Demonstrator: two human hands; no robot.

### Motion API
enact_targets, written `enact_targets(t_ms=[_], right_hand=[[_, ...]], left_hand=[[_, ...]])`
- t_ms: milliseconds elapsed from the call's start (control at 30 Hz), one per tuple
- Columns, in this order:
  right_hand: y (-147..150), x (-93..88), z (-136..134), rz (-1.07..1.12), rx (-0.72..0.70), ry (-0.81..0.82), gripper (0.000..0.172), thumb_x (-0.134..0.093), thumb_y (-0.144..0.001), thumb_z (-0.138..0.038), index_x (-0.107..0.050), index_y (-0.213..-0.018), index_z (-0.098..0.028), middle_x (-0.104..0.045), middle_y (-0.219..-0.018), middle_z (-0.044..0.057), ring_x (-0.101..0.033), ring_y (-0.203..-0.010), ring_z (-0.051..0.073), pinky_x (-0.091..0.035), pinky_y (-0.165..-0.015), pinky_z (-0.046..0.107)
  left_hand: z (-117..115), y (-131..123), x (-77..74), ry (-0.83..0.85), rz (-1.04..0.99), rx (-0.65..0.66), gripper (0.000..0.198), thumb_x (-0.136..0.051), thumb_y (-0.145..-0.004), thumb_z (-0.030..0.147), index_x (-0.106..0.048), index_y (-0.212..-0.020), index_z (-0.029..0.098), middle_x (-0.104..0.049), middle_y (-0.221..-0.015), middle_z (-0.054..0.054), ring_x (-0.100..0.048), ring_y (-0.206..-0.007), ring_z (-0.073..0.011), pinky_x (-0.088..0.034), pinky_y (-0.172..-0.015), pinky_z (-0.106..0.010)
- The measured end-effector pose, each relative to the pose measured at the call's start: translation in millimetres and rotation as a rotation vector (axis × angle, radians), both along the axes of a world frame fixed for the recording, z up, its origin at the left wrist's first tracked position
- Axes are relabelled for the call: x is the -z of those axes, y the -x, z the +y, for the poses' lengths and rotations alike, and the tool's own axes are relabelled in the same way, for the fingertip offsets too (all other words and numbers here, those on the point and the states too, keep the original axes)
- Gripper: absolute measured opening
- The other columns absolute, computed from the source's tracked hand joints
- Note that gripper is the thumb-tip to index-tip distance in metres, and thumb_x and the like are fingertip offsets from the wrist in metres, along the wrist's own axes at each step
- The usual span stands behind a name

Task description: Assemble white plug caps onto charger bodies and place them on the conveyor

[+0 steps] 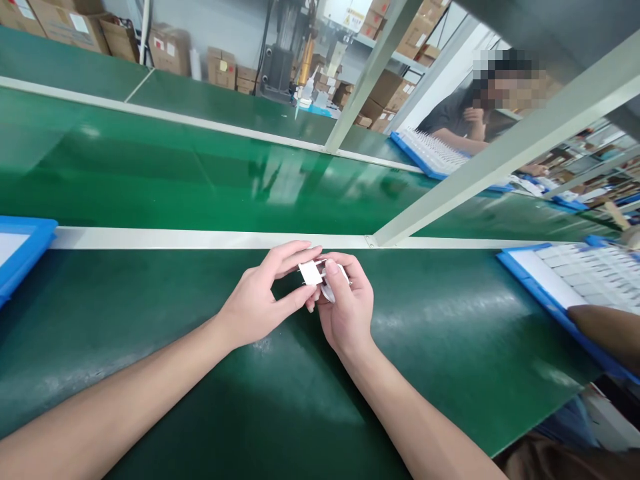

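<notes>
Over the green worktop (200, 300), my two hands meet at small white parts. My left hand (270, 287) pinches a flat, square white piece (311, 273) between thumb and fingers; thin pins or edges stick out at its sides. My right hand (347, 300) is closed around a rounded white part (334, 283), its thumb pressed on top. The two white pieces lie side by side, touching or nearly so; I cannot tell whether they are joined. Fingers hide much of the rounded part.
A blue tray (530, 273) with rows of white parts lies at right, another person's arm (605, 327) over it. At far left is another blue tray (30, 253). A white rail (200, 239) and slanted post (475, 153) border the green conveyor (210, 180). A person sits across.
</notes>
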State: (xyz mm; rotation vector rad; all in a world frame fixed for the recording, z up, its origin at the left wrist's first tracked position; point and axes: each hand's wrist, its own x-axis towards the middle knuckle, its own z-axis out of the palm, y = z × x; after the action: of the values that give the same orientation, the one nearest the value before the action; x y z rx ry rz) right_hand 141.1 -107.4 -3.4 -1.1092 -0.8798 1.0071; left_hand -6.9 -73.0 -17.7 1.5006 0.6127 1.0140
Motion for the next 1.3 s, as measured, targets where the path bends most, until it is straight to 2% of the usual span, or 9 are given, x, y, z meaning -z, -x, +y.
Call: enact_targets(t_ms=[133,267,433,500,733,900,1033,1167,1300], right_hand=[[-5.5,5.2,4.8,-0.074,-0.005,-0.002,0.026,-0.076,-0.087,-0.045,-0.065,-0.092,-0.023,-0.060,-0.058,-0.005,-0.049,-0.044,0.009,-0.037,-0.039,0.022],[-10.1,10.5,9.4,-0.101,0.021,0.036,0.026,-0.080,-0.084,-0.042,-0.065,-0.085,-0.021,-0.056,-0.052,-0.006,-0.045,-0.042,0.008,-0.031,-0.037,0.020],[-10.1,15.0,9.3,-0.130,-0.033,0.038,0.023,-0.081,-0.084,-0.038,-0.064,-0.083,-0.022,-0.056,-0.051,-0.007,-0.050,-0.042,0.009,-0.041,-0.041,0.023],[-10.5,15.6,9.3,-0.145,-0.034,0.031,0.022,-0.081,-0.083,-0.036,-0.065,-0.084,-0.022,-0.059,-0.054,-0.006,-0.055,-0.046,0.011,-0.047,-0.046,0.025],[-9.4,13.9,10.1,-0.169,-0.034,-0.016,0.021,-0.078,-0.087,-0.036,-0.063,-0.094,-0.023,-0.063,-0.057,-0.006,-0.061,-0.050,0.013,-0.055,-0.053,0.027],[-4.6,11.1,12.3,-0.033,-0.070,0.074,0.037,-0.077,-0.083,-0.055,-0.064,-0.092,-0.021,-0.063,-0.061,-0.005,-0.054,-0.042,0.009,-0.046,-0.038,0.021],[-3.7,2.6,16.6,-0.005,-0.135,0.172,0.041,-0.082,-0.076,-0.056,-0.068,-0.089,-0.020,-0.060,-0.059,-0.004,-0.050,-0.040,0.008,-0.041,-0.033,0.018],[-3.6,-4.7,25.0,-0.006,-0.144,0.224,0.037,-0.089,-0.067,-0.048,-0.070,-0.077,-0.019,-0.055,-0.056,-0.003,-0.045,-0.040,0.008,-0.040,-0.032,0.017],[-5.6,-4.9,32.2,-0.045,-0.084,0.288,0.039,-0.094,-0.055,-0.042,-0.071,-0.076,-0.019,-0.057,-0.063,-0.001,-0.052,-0.049,0.010,-0.046,-0.039,0.016]], left_hand=[[11.7,-0.8,3.5,0.230,-0.174,0.117,0.038,-0.068,-0.095,0.037,-0.057,-0.126,0.020,-0.066,-0.138,-0.012,-0.063,-0.128,-0.0271,-0.053,-0.107,-0.041],[22.8,-0.8,6.8,0.343,-0.150,0.174,0.035,-0.063,-0.098,0.040,-0.060,-0.124,0.017,-0.072,-0.126,-0.011,-0.068,-0.118,-0.0246,-0.051,-0.109,-0.044],[26.3,-1.2,7.3,0.493,-0.132,0.176,0.035,-0.065,-0.097,0.033,-0.058,-0.126,0.017,-0.072,-0.119,-0.010,-0.072,-0.105,-0.0208,-0.058,-0.101,-0.044],[26.9,-1.0,7.6,0.487,-0.122,0.147,0.035,-0.071,-0.092,0.031,-0.060,-0.123,0.017,-0.070,-0.121,-0.010,-0.071,-0.109,-0.0213,-0.059,-0.100,-0.042],[25.4,-1.9,11.1,0.228,-0.117,-0.023,0.034,-0.080,-0.079,0.020,-0.064,-0.109,0.017,-0.069,-0.118,-0.009,-0.069,-0.111,-0.0225,-0.058,-0.100,-0.042],[13.8,-6.6,16.1,-0.445,0.024,-0.250,0.021,-0.069,-0.091,0.015,-0.068,-0.111,0.020,-0.065,-0.121,-0.008,-0.066,-0.114,-0.0196,-0.056,-0.103,-0.034],[12.2,-5.6,13.2,-0.586,0.134,-0.190,0.024,-0.059,-0.099,0.019,-0.064,-0.122,0.022,-0.064,-0.130,-0.008,-0.066,-0.117,-0.0184,-0.056,-0.104,-0.029],[20.6,-0.8,4.5,-0.696,0.314,-0.152,0.023,-0.054,-0.102,0.024,-0.069,-0.117,0.014,-0.062,-0.134,-0.011,-0.062,-0.127,-0.0186,-0.048,-0.116,-0.025],[24.5,-1.9,-0.6,-0.809,0.415,-0.172,0.038,-0.048,-0.105,0.035,-0.071,-0.120,0.008,-0.062,-0.135,-0.011,-0.059,-0.132,-0.0183,-0.041,-0.121,-0.021]])
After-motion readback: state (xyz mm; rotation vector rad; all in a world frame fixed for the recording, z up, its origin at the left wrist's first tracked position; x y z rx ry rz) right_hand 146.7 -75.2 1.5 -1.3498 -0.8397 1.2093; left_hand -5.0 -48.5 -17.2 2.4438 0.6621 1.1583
